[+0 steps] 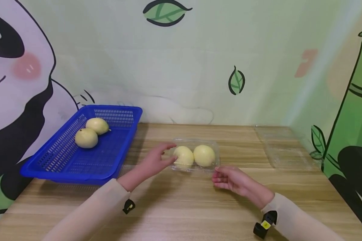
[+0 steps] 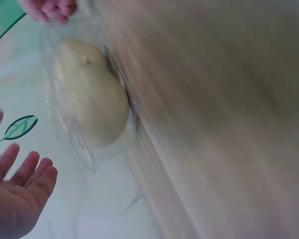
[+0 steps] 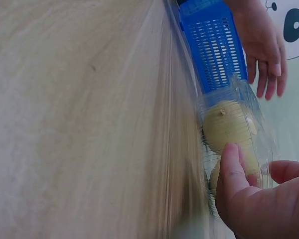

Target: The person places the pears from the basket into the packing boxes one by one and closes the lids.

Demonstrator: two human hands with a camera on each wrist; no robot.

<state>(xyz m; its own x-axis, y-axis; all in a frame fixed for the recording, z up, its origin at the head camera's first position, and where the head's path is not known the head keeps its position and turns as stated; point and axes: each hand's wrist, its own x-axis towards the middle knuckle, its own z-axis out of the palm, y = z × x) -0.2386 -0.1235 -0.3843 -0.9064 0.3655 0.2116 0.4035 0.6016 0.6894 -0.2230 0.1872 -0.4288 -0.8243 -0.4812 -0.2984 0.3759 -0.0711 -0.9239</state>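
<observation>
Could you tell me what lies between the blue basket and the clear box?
Only the left hand and bare table lie between the basket and box, in the head view.

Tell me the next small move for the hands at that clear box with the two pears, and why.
Probably bring both hands onto the clear box and steady it. The left hand is open beside its left end, fingers straight, the right hand loosely curled at its front right corner. Neither plainly grips it, and two pears sit inside.
</observation>
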